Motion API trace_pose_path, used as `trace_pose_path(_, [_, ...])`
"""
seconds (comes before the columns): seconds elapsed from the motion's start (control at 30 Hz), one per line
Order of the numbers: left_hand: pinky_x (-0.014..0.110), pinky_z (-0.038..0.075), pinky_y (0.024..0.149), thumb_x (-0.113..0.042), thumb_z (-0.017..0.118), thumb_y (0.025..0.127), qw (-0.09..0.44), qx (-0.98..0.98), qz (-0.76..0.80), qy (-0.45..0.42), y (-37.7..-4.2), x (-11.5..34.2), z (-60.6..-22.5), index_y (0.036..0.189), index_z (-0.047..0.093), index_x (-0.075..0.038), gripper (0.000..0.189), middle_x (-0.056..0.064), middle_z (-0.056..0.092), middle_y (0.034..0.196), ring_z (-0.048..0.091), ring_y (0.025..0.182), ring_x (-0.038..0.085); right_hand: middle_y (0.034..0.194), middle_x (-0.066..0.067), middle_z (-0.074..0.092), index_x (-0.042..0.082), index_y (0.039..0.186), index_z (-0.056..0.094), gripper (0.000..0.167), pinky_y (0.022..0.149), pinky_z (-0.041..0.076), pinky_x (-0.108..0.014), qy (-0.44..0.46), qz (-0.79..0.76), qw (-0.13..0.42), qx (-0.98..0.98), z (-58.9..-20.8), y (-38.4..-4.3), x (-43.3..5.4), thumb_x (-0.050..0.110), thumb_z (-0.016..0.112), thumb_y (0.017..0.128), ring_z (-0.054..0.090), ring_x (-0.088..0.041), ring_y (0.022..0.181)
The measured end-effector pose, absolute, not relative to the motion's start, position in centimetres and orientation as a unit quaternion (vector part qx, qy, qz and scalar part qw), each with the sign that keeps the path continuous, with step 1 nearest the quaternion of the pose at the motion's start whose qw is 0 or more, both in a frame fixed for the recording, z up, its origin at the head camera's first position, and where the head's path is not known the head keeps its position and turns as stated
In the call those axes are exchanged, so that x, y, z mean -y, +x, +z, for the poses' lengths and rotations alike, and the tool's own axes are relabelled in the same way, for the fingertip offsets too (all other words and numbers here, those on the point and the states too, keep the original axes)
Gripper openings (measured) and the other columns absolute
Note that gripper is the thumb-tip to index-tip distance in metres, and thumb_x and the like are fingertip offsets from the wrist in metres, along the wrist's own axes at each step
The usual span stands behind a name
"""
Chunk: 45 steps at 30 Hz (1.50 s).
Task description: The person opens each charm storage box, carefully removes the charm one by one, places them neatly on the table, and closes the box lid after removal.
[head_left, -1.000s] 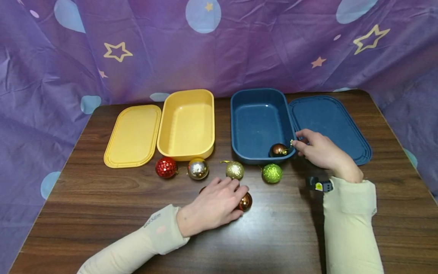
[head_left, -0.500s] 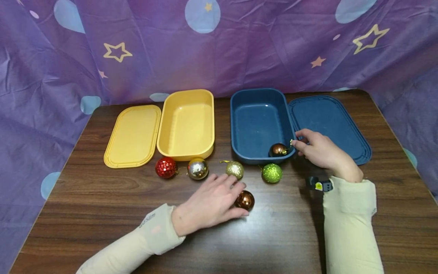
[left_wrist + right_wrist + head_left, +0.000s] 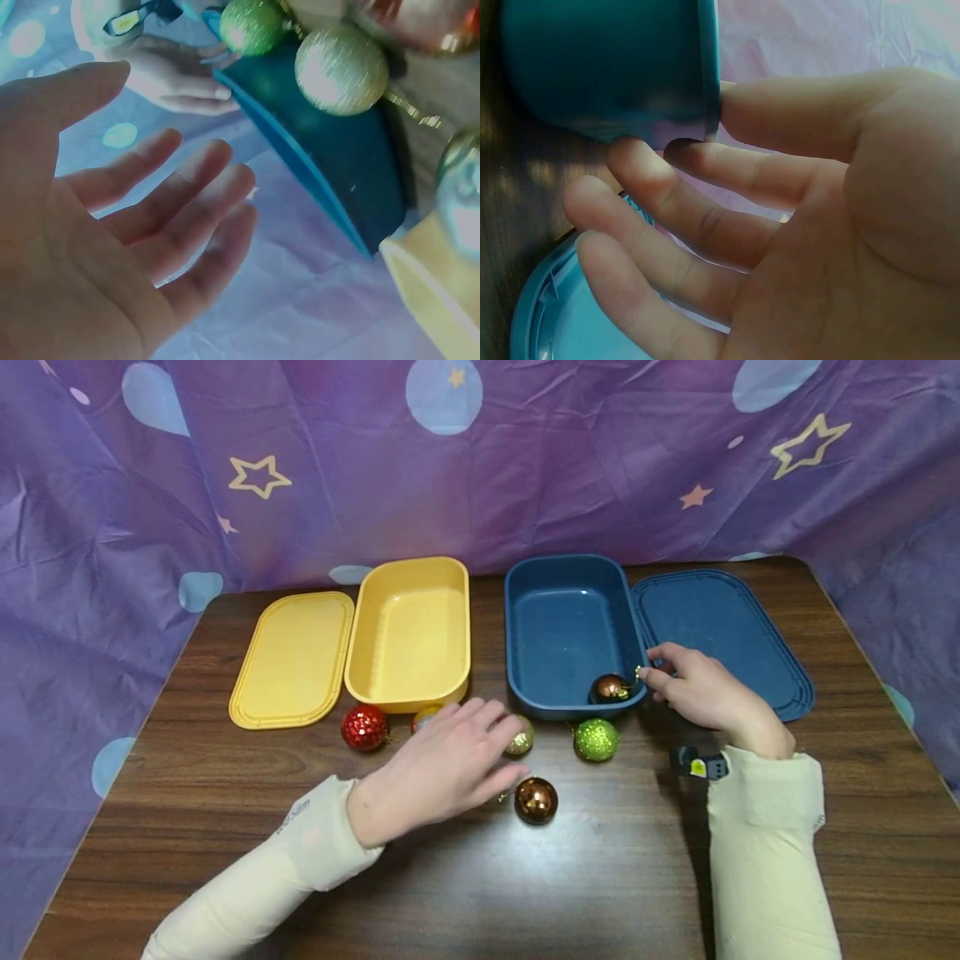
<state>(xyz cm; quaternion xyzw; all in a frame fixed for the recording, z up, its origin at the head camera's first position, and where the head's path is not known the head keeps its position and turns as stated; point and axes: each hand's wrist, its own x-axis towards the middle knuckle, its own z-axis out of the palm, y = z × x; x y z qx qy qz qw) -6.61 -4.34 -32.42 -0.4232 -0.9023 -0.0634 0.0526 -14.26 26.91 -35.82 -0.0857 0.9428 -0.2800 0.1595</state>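
In the head view my left hand (image 3: 442, 768), fingers spread and holding nothing, is above a silver Christmas ball (image 3: 424, 717), which it partly hides. Beside its fingers lies a pale gold glitter ball (image 3: 521, 739). A shiny brown ball (image 3: 536, 801) is on the table below its thumb. My right hand (image 3: 705, 693) rests its fingertips against the right side of the blue box (image 3: 577, 706). Another brown ball (image 3: 611, 688) lies inside that box's near right corner, its gold loop at the rim by my thumb. Loosely bent fingers (image 3: 682, 247) show in the right wrist view.
A yellow box (image 3: 408, 627) stands left of the blue one. Flat beside them lie the yellow lid (image 3: 292, 660) and the blue lid (image 3: 720, 618). Red (image 3: 364, 727) and green (image 3: 596, 740) glitter balls sit in front of the boxes. A purple curtain (image 3: 525, 460) hangs behind.
My left hand has let go of the brown ball on the table and moved up and left over the silver ball. The right hand has not moved.
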Motion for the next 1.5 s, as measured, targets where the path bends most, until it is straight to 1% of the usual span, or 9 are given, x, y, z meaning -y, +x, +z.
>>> trace_pose_path(0.2, [0.031, 0.050, 0.076, -0.039, 0.057, 0.095, 0.081, 0.890, -0.073, -0.443, -7.7, 3.8, -31.0, 0.112, 0.062, -0.013, 0.031, 0.000, 0.060, 0.099, 0.057, 0.088, 0.018, 0.084, -0.016, 0.070, -0.009, 0.132, 0.045, 0.047, 0.079, 0.044, -0.043, -0.084, -0.279, 0.161, -0.943, -35.9, -14.2, -27.0, 0.027, 0.044, 0.102, 0.064, -0.027, 0.083])
trace_pose_path(0.37, [0.031, 0.050, 0.074, -0.036, 0.058, 0.095, 0.078, 0.883, -0.074, -0.457, -8.6, 3.0, -30.4, 0.118, 0.062, -0.010, 0.034, 0.002, 0.061, 0.101, 0.058, 0.088, 0.019, 0.088, -0.019, 0.070, -0.009, 0.133, 0.044, 0.049, 0.084, 0.044, -0.052, -0.083, -0.281, 0.163, -0.942, -35.9, -14.2, -27.0, 0.028, 0.044, 0.102, 0.064, -0.030, 0.086])
trace_pose_path(0.47, [0.031, 0.050, 0.075, -0.035, 0.057, 0.096, 0.059, 0.880, -0.065, -0.468, -9.2, 2.4, -30.4, 0.123, 0.060, -0.009, 0.037, 0.003, 0.062, 0.104, 0.058, 0.091, 0.019, 0.090, -0.020, 0.070, -0.009, 0.133, 0.044, 0.048, 0.085, 0.044, -0.053, -0.084, -0.282, 0.163, -0.942, -35.9, -14.2, -27.0, 0.028, 0.043, 0.102, 0.064, -0.031, 0.087])
trace_pose_path(0.6, [0.030, 0.050, 0.077, -0.035, 0.054, 0.098, 0.025, 0.876, -0.051, -0.479, -10.0, 1.1, -30.7, 0.129, 0.058, -0.011, 0.040, 0.002, 0.061, 0.110, 0.057, 0.096, 0.017, 0.090, -0.020, 0.069, -0.009, 0.133, 0.045, 0.048, 0.085, 0.044, -0.053, -0.086, -0.280, 0.160, -0.943, -35.9, -14.2, -27.1, 0.027, 0.042, 0.103, 0.064, -0.031, 0.087])
trace_pose_path(0.7, [0.030, 0.050, 0.079, -0.033, 0.051, 0.099, 0.008, 0.875, -0.050, -0.482, -10.8, 0.2, -31.1, 0.129, 0.057, -0.012, 0.038, 0.001, 0.060, 0.112, 0.057, 0.097, 0.016, 0.091, -0.021, 0.069, -0.009, 0.134, 0.044, 0.049, 0.084, 0.045, -0.053, -0.086, -0.282, 0.162, -0.942, -35.9, -14.2, -27.2, 0.028, 0.041, 0.103, 0.064, -0.031, 0.087])
trace_pose_path(0.87, [0.032, 0.050, 0.085, -0.028, 0.049, 0.100, -0.015, 0.873, -0.059, -0.485, -12.5, -1.1, -31.7, 0.130, 0.057, -0.011, 0.035, 0.003, 0.060, 0.115, 0.057, 0.099, 0.018, 0.094, -0.021, 0.068, -0.009, 0.135, 0.043, 0.049, 0.081, 0.046, -0.049, -0.079, -0.286, 0.170, -0.940, -36.0, -14.2, -27.2, 0.028, 0.040, 0.103, 0.063, -0.029, 0.087])
trace_pose_path(1.03, [0.032, 0.048, 0.091, -0.024, 0.050, 0.100, -0.050, 0.873, -0.074, -0.479, -14.4, -2.4, -32.4, 0.133, 0.055, -0.010, 0.037, 0.005, 0.060, 0.119, 0.057, 0.102, 0.019, 0.091, -0.020, 0.068, -0.008, 0.133, 0.044, 0.048, 0.080, 0.046, -0.048, -0.079, -0.286, 0.167, -0.940, -36.1, -14.2, -27.3, 0.028, 0.041, 0.103, 0.063, -0.028, 0.085])
trace_pose_path(1.2, [0.032, 0.046, 0.096, -0.023, 0.051, 0.100, -0.080, 0.875, -0.074, -0.471, -15.7, -3.6, -33.2, 0.135, 0.054, -0.010, 0.038, 0.005, 0.058, 0.124, 0.056, 0.109, 0.019, 0.093, -0.020, 0.068, -0.008, 0.133, 0.045, 0.048, 0.081, 0.046, -0.049, -0.078, -0.283, 0.166, -0.941, -36.1, -14.2, -27.2, 0.029, 0.041, 0.103, 0.064, -0.028, 0.086])
trace_pose_path(1.5, [0.034, 0.046, 0.096, -0.020, 0.050, 0.100, -0.127, 0.875, -0.061, -0.463, -17.1, -5.3, -34.4, 0.140, 0.049, -0.012, 0.042, 0.005, 0.055, 0.128, 0.054, 0.110, 0.020, 0.090, -0.018, 0.068, -0.009, 0.133, 0.045, 0.048, 0.081, 0.046, -0.049, -0.085, -0.282, 0.164, -0.941, -35.9, -14.2, -27.1, 0.028, 0.042, 0.103, 0.064, -0.027, 0.084])
